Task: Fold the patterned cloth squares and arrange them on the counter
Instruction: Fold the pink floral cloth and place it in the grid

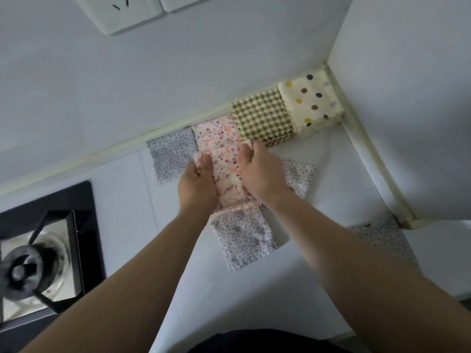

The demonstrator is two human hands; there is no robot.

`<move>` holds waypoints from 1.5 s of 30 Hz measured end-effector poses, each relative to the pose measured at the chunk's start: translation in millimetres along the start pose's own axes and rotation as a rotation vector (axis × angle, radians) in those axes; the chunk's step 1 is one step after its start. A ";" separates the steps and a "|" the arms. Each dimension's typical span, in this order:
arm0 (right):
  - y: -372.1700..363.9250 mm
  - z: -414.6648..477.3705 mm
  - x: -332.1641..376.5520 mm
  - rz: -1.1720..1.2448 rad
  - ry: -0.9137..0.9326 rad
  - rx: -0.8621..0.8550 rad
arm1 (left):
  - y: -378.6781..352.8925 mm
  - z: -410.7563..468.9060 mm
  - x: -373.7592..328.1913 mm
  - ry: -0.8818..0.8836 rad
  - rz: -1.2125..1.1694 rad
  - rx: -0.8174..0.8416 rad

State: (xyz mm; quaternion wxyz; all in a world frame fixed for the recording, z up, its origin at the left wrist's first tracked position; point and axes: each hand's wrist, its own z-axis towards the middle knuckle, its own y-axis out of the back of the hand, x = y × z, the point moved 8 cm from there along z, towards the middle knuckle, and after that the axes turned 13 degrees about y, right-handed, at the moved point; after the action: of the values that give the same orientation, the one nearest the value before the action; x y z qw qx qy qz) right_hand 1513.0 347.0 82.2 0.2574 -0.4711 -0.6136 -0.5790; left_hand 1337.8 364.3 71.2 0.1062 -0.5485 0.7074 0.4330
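Right now the folded pink cloth [226, 171] hangs just in front of the pink pile [216, 132], which sits directly left of the green checked pile [262, 115] against the wall. The left hand [197, 179] has its grip clamped on the cloth's left edge, thumb on top. The right hand [262, 171] has its grip clamped on the right edge. Holding both sides probably keeps the fold from springing open and lets the cloth land square on its matching pile. Right of the checked pile, in the corner, stands the polka-dot pile [309, 100], so the piles run sorted by pattern. Further left of the checked pile a grey dotted cloth [170, 156] lies flat. In front of it another dotted cloth [242, 238] lies spread on the table [127, 200], seemingly not yet folded.
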 end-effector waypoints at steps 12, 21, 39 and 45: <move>-33.7 50.1 5.3 -0.226 0.039 0.152 | 3.8 53.7 -16.8 -0.002 0.076 -0.103; -33.5 76.4 22.5 -0.507 0.420 -0.027 | -4.8 83.0 -51.3 -0.094 0.132 -0.010; -43.6 62.6 15.6 -0.829 0.508 0.157 | 1.0 67.3 -72.9 -0.705 0.557 -0.295; -45.9 60.1 13.6 -0.825 0.507 0.220 | -20.7 73.7 -59.6 -0.725 1.057 -0.212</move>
State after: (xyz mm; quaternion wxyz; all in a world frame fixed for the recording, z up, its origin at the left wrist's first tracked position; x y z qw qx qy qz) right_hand 1480.8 413.3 60.6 0.1963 -0.0034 -0.7243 -0.6609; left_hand 1354.2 458.2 53.8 0.0562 0.0472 0.7547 0.6519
